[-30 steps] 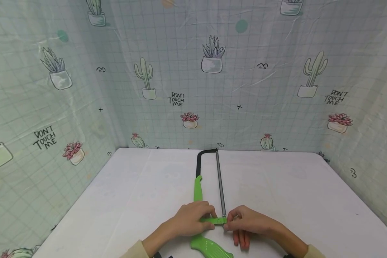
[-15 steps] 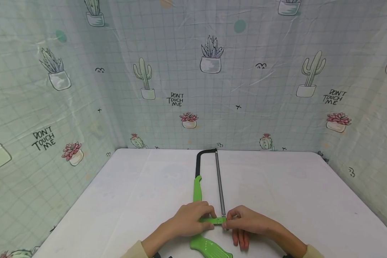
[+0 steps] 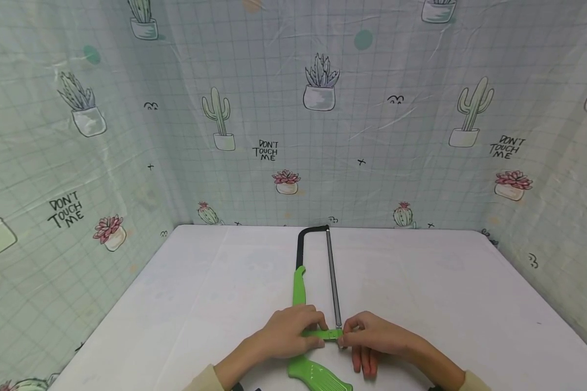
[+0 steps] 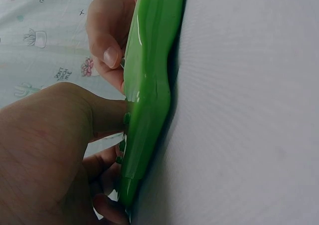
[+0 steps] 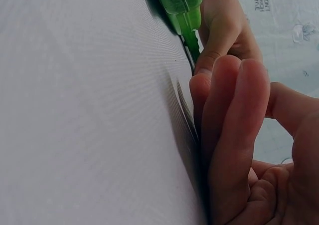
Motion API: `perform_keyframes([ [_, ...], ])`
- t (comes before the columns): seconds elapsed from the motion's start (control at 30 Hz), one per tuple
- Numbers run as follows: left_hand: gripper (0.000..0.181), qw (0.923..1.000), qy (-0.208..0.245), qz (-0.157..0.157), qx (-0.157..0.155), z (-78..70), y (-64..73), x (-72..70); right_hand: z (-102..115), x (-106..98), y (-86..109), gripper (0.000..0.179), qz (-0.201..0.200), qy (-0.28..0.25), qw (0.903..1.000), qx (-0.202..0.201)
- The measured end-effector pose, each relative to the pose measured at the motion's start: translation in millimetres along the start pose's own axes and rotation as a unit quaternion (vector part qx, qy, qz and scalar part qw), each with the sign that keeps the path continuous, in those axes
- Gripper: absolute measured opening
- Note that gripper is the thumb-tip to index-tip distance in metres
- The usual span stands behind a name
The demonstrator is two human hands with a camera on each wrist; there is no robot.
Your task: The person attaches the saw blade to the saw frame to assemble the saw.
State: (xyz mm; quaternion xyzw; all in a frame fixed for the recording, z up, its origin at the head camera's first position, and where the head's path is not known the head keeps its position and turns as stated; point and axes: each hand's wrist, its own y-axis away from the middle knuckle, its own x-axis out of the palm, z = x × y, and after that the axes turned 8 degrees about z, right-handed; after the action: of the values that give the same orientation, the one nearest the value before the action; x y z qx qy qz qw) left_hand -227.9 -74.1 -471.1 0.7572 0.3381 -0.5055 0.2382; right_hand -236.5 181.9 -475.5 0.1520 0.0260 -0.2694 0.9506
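Observation:
A hacksaw (image 3: 299, 288) with a green handle and black front bow lies flat on the white table, its bow pointing away. Its grey blade (image 3: 333, 277) runs along the right side. My left hand (image 3: 288, 331) holds the green lower arm of the frame between thumb and fingers. At that arm's right end, my right hand (image 3: 374, 334) pinches a small metal part by the blade's near end, mostly hidden behind the fingertips. Two of its other fingers (image 5: 239, 125) stretch out close to the tabletop. In the left wrist view the green handle (image 4: 154, 60) stands large beside the left thumb.
The white table (image 3: 445, 282) spreads out on both sides of the saw. A cloth (image 3: 396, 136) printed with cacti hangs behind it and along both sides. Dark objects show at the bottom edge by both wrists.
The right thumb and fingertips have shifted slightly at the small metal part. The left hand and the hacksaw stay where they were.

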Motion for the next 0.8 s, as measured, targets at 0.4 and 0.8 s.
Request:
perform_keyframes([
  [0.4,0.016,1.0,0.002,-0.001,0.002,1.0,-0.8,-0.2,1.8,0.5,0.2,0.02,-0.007,0.0,0.9999,0.01],
  [0.8,0.016,1.0,0.001,0.0,-0.001,0.0,-1.2,-0.6,0.3,-2.1,1.4,0.02,-0.002,0.0,1.0,0.008],
])
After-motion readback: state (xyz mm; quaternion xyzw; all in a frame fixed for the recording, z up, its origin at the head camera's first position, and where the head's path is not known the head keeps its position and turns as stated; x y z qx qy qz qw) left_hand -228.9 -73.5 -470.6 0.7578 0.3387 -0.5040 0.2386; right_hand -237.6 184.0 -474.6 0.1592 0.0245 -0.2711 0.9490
